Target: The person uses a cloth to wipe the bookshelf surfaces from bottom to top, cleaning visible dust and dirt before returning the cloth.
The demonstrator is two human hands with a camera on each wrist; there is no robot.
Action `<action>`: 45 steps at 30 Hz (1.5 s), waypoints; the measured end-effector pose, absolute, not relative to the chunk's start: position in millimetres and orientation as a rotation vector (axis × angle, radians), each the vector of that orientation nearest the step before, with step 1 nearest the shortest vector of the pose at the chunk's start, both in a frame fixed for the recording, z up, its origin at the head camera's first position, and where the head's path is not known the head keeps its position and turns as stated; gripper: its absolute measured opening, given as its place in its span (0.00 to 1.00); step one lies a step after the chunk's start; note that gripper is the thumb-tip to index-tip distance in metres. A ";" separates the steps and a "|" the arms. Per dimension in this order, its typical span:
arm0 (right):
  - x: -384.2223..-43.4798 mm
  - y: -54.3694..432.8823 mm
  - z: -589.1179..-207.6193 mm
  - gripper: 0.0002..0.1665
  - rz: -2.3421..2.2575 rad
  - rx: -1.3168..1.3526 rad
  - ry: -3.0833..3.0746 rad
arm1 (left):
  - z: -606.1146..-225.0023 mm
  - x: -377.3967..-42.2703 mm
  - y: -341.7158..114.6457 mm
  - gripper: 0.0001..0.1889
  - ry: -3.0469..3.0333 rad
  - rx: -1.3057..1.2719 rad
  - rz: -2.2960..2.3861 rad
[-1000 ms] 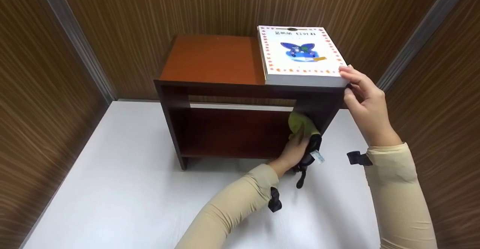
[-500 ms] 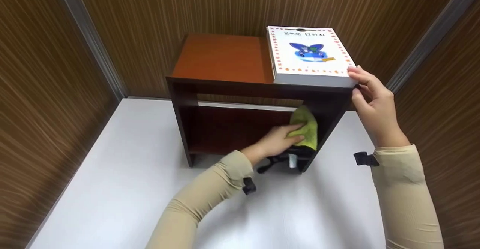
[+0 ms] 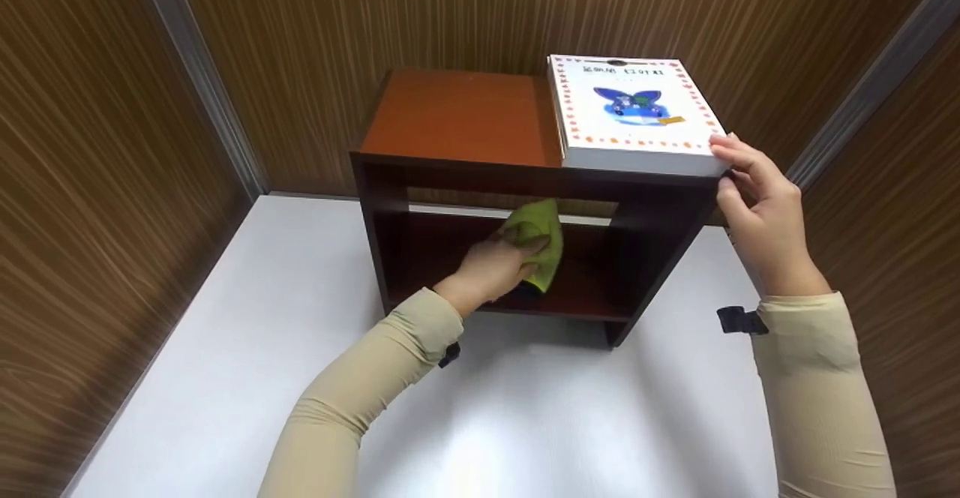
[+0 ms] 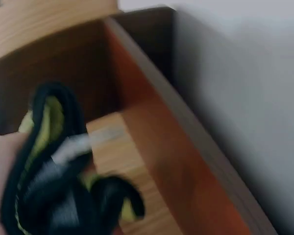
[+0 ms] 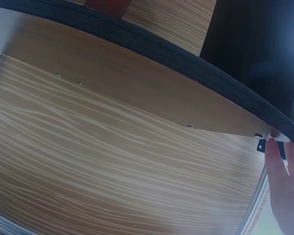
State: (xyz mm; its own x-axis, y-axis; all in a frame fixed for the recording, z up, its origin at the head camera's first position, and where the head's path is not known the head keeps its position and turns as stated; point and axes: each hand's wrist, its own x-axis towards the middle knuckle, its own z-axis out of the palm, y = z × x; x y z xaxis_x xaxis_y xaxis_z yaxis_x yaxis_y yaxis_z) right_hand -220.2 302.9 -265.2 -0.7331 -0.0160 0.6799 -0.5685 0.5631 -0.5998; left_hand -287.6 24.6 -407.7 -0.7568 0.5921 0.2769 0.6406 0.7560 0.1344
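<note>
In the head view my left hand (image 3: 487, 269) grips a yellow-green and black cloth piece (image 3: 544, 217) inside the small two-tier shelf (image 3: 457, 119), close over its lower board. The left wrist view shows the cloth's dark edging (image 4: 51, 196), a whitish tag and a dark curved strap. Its full shape is partly hidden by my hand. At the shelf's front right top corner, my right hand (image 3: 769, 217) holds on, thumb at the shelf's edge and fingertips on the corner of a white picture book (image 3: 637, 112). Those fingers (image 5: 274, 159) also show at the shelf edge in the right wrist view.
The book tops a thick stack on the right half of the shelf's top. Beneath the shelf lies a white table (image 3: 315, 318). Wood-grain panels (image 3: 315, 48) stand close behind and on both sides, with a metal strip (image 3: 206, 78) at the left corner.
My left hand carried the cloth from the shelf's right side leftward to the middle of the lower board. My right hand keeps its hold at the corner. The head view shifted slightly.
</note>
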 end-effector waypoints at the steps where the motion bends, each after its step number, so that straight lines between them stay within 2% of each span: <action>1: -220.3 303.0 -265.2 0.22 1.137 0.468 -2.162 | -412.0 -288.5 24.5 0.24 -2.694 -0.951 -0.231; 5: -223.1 304.2 -267.4 0.21 1.143 0.472 -2.152 | -430.5 -292.0 27.0 0.21 -2.589 -0.865 -0.019; 11: -226.1 306.3 -273.6 0.21 1.148 0.470 -2.143 | -451.2 -295.4 28.4 0.19 -2.733 -0.792 0.001; 19: -230.5 310.4 -276.9 0.21 1.141 0.472 -2.124 | -457.4 -291.4 16.2 0.29 -3.006 -0.747 -0.177; 25: -241.1 317.8 -284.5 0.21 1.140 0.509 -2.072 | -421.3 -268.4 -10.2 0.30 -2.806 -0.834 -0.205; 29: -241.6 317.6 -284.0 0.22 1.128 0.546 -2.045 | -384.5 -252.6 -40.9 0.23 -2.357 -0.949 -0.253; 32: -240.6 317.2 -282.5 0.22 1.107 0.558 -2.031 | -357.7 -249.7 -66.8 0.17 -1.969 -0.999 -0.312; 35: -238.5 315.1 -280.8 0.22 1.104 0.548 -2.016 | -333.3 -258.2 -92.6 0.17 -1.751 -0.962 -0.347; 40: -234.0 305.3 -280.1 0.21 1.147 0.487 -2.010 | -307.0 -279.8 -130.0 0.18 -1.884 -0.788 -0.447; 45: -240.7 304.0 -289.2 0.21 1.116 0.511 -1.988 | -293.4 -282.7 -147.0 0.17 -2.122 -0.763 -0.657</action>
State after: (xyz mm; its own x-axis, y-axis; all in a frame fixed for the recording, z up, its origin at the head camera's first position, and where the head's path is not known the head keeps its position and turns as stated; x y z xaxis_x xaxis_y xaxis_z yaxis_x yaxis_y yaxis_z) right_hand -240.7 304.0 -289.2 -0.6120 0.0288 0.7903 -0.6595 0.5329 -0.5302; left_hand -282.7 -147.0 -293.4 -0.5220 0.3002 0.7984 0.6991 0.6869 0.1987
